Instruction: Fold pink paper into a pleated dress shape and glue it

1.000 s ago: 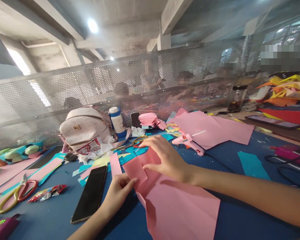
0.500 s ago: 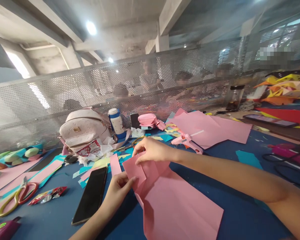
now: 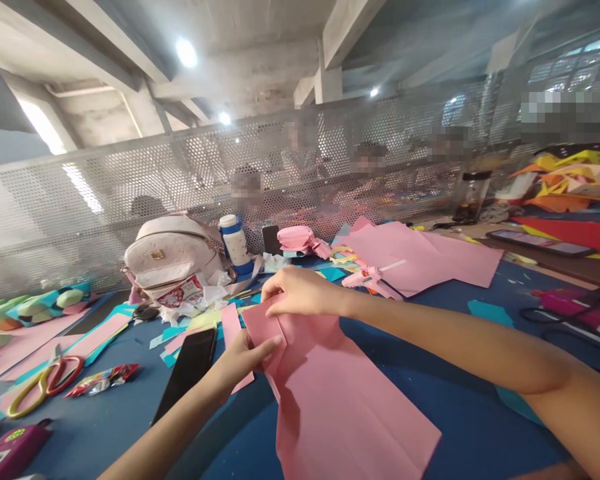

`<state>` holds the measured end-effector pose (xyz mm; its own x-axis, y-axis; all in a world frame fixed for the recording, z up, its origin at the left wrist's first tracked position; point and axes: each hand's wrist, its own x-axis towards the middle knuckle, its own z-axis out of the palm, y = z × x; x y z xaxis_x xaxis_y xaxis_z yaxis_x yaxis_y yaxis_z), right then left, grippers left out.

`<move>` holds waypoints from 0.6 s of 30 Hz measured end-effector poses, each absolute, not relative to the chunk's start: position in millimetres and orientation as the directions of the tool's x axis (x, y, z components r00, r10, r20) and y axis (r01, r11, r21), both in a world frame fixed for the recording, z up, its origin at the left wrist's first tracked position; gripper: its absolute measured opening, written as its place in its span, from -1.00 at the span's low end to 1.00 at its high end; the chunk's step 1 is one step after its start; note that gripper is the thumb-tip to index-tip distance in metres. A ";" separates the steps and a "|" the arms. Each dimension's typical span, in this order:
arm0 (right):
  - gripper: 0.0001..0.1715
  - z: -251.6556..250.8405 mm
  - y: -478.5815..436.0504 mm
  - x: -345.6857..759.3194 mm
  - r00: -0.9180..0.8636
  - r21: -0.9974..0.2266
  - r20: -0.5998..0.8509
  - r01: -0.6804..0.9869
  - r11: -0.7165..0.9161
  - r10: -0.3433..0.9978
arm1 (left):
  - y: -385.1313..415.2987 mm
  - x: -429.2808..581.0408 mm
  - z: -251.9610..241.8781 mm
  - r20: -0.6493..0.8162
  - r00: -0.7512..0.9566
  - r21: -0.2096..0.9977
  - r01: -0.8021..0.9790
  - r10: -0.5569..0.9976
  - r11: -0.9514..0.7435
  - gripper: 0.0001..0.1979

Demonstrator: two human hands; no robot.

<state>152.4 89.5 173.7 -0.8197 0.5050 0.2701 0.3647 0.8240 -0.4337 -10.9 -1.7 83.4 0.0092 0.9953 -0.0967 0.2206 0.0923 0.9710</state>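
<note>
A large sheet of pink paper [image 3: 350, 393] stretches from the near edge of the view to both my hands, its far end folded over. My left hand [image 3: 250, 360] pinches the folded left edge, thumb lying on top. At the fold's upper edge, my right hand [image 3: 300, 293] grips the paper between thumb and fingers; some fingertips are hidden behind it. Close by my left hand are a narrow pink paper strip [image 3: 233, 327] and a black phone [image 3: 187, 373]. Beyond my right hand rests a pink glue gun [image 3: 373, 280].
Scissors [image 3: 45, 387] and a red snack wrapper [image 3: 104, 380] lie at left. A white backpack [image 3: 173, 253], a bottle [image 3: 235, 243] and a pink pouch [image 3: 300, 240] stand along the perforated metal screen [image 3: 190, 167]. Pink sheets [image 3: 420, 257] lie at back right. People are behind the screen.
My left hand has moved slightly up and right along the paper's edge, its thumb now further over the fold. My right hand keeps its grip. The view has shifted slightly.
</note>
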 end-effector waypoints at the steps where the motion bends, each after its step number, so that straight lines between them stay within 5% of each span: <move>1: -0.87 174.4 89.9 153.1 -0.828 -0.414 0.267 0.363 0.835 0.493 | -1.6 -9.4 85.8 -0.123 0.030 0.969 0.218 0.992 0.114 -0.58; 8: -0.86 173.4 88.6 156.1 -0.868 -0.354 0.215 0.357 0.864 0.447 | -1.3 0.8 97.3 -0.222 0.049 0.945 0.258 0.974 0.203 -0.58; 18: -0.83 171.8 86.6 160.5 -0.866 -0.293 0.206 0.390 0.873 0.456 | 5.1 11.8 88.7 -0.112 0.002 0.962 0.250 0.994 0.108 -0.56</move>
<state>160.5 86.6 171.8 -0.8661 0.4557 0.2057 0.3897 0.8730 -0.2931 11.8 5.1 88.7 0.0021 0.9937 -0.1120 0.2505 0.1079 0.9621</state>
